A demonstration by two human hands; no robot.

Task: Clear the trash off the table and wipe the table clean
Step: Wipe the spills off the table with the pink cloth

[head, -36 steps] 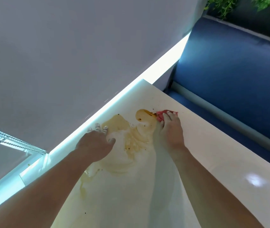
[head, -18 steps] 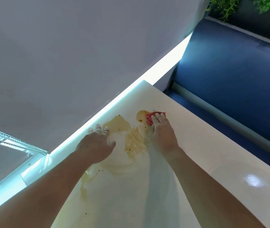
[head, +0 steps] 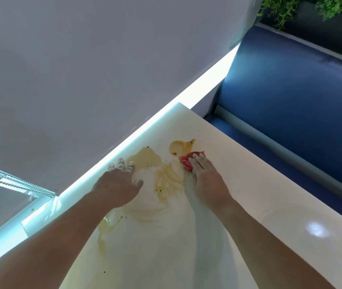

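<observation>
Cream gloss worktop [head: 270, 195] runs along the wall, with a blue padded seat [head: 301, 90] beyond its outer edge. Across it spreads a tan, watery spill [head: 145, 159], smeared thin in the middle, thick in one pool by the wall and in a smaller pool [head: 178, 147] further out.

The left hand [head: 118, 184] lies flat on the worktop at the spill's edge, fingers spread, its grip open and holding nothing. The right hand [head: 205, 180] bears down on a small red cloth [head: 187, 163] just short of the smaller pool. Its fingers look laid flat over the cloth, pressing rather than clutching, though the thumb is hidden, so I can't be sure. Dark specks [head: 163, 162] dot the wet patch between the pools.

My worry is that the cloth is small for so much liquid. Once soaked, it may only push the mess about, perhaps over the edge onto the seat. The bracing hand could also slip on the wet gloss.
</observation>
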